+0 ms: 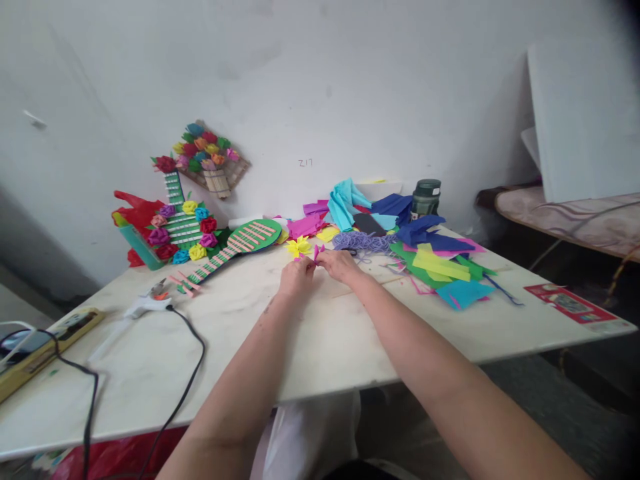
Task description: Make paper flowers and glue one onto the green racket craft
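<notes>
pinching pink paper (320,251) in the left grip (297,275) and the right grip (342,265) at once, close together over the middle of the worktop (235,353). to be found right at the tips of both, in the narrow gap between, and about as near to one as to the other; cannot tell the long axis, nor whether resting on the worktop or lifted off, being mostly covered. close to a yellow paper flower (299,246) just beyond the left grip, and to the left of tangled purple yarn (364,242) past the right grip. can read only "z17", as a handwritten mark (305,163) on the wall (350,87) behind. cannot read the print on a red card (570,303) at the right end, nor the pale label (437,191) on a dark green bottle (425,203) at the back.
</notes>
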`<state>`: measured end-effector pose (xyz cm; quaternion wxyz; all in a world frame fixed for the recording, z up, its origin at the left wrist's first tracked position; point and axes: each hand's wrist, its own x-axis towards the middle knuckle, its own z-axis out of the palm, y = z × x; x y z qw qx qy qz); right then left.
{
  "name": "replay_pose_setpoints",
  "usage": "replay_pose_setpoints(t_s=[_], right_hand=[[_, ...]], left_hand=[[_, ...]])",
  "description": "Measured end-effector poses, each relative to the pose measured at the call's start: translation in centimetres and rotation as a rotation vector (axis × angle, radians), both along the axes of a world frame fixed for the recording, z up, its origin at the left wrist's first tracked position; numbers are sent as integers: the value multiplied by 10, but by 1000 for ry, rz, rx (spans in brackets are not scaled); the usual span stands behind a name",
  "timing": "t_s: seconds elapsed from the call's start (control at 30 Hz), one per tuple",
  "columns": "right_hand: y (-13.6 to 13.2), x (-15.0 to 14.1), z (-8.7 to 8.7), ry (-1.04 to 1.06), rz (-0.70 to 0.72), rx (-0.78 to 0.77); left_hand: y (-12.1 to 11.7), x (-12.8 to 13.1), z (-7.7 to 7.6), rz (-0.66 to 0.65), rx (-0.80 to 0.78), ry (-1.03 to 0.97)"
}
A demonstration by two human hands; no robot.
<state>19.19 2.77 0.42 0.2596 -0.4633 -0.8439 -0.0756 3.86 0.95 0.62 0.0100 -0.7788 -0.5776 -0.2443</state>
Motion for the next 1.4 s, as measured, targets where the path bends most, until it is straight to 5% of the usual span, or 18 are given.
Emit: replay_pose_setpoints(t_s=[0.2, 0.47, 0.63, 0.97, 1.4], right_hand=[[-7, -2, 1, 76, -12, 43], [-3, 12, 12, 211, -76, 199], [1, 18, 12, 108, 35, 92], [0, 15, 12, 18, 20, -118], [-3, 8, 10, 139, -20, -162]], left_hand=[[7, -7, -3, 52, 3, -81], [14, -17, -5, -93, 39, -63], [17, -19, -8, -168, 42, -49], [19, -20, -12, -314, 58, -27], [15, -19, -6, -243, 55, -33]])
